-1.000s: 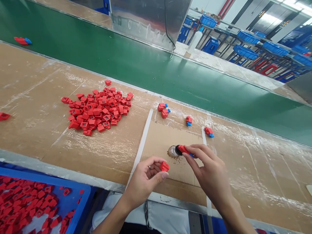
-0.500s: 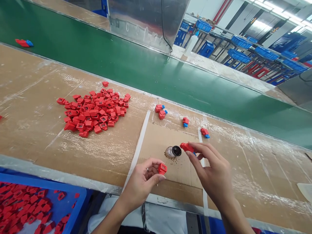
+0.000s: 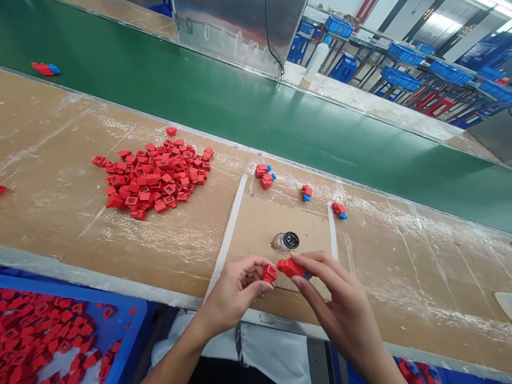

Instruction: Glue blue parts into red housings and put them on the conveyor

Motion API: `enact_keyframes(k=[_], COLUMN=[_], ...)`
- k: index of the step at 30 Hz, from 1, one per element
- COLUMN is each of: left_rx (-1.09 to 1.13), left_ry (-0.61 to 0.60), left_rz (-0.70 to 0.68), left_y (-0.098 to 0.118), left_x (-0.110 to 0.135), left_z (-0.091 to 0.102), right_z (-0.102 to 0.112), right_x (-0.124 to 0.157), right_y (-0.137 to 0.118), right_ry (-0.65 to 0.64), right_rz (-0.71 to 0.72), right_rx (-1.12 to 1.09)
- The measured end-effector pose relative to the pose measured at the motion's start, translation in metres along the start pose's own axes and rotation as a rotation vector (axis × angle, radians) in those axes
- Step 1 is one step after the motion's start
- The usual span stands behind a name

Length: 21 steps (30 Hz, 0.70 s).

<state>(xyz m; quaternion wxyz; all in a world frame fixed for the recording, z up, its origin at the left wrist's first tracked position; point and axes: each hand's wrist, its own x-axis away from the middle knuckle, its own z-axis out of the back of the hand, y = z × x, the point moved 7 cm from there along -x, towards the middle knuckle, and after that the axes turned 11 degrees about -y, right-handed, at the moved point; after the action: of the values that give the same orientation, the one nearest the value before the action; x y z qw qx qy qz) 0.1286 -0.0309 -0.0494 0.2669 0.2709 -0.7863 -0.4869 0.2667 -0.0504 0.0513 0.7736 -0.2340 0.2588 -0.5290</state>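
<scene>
Between the fingers and thumb of my left hand [image 3: 234,290] is a small red plastic block [image 3: 270,273] whose square hollow end faces up and right. My right hand [image 3: 336,298] pinches a red plastic piece [image 3: 288,268] with a bit of blue at its rear, partly covered by the fingers. Its red tip is close beside the hollow block; whether they touch I cannot tell. Just beyond the hands lies a small round pot [image 3: 280,242] with a black disc [image 3: 291,240] at its right side, on a cardboard sheet [image 3: 256,224].
A heap of red blocks [image 3: 156,178] covers the table at left. Several red-and-blue pieces [image 3: 306,192] lie along the far side. A blue bin [image 3: 138,325] of red parts stands lower left. A green belt [image 3: 224,96] runs behind, carrying one red-and-blue piece [image 3: 45,69].
My right hand has moved from beside the black disc toward me and left, bringing its red piece up to the block in my left hand. The left hand keeps its hold.
</scene>
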Motion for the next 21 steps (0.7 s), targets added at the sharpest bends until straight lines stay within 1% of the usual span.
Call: enact_keyframes(k=[4,16,21], left_rx=[-0.021,-0.053,-0.124], left_ry=[-0.011,-0.024,-0.036], left_rz=[0.002,-0.006,0.036], left_y=[0.0,0.006,0.002], left_x=[0.0,0.0,0.001], left_z=[-0.002,-0.004,-0.002], right_z=[-0.008,-0.017,-0.023], right_x=[0.004,0.009,0.01], right_y=[0.004,0.007,0.008], right_ry=[-0.03,-0.074,-0.129], right_rz=[-0.018,-0.018,-0.032], right_rx=[-0.029,-0.031,-0.034])
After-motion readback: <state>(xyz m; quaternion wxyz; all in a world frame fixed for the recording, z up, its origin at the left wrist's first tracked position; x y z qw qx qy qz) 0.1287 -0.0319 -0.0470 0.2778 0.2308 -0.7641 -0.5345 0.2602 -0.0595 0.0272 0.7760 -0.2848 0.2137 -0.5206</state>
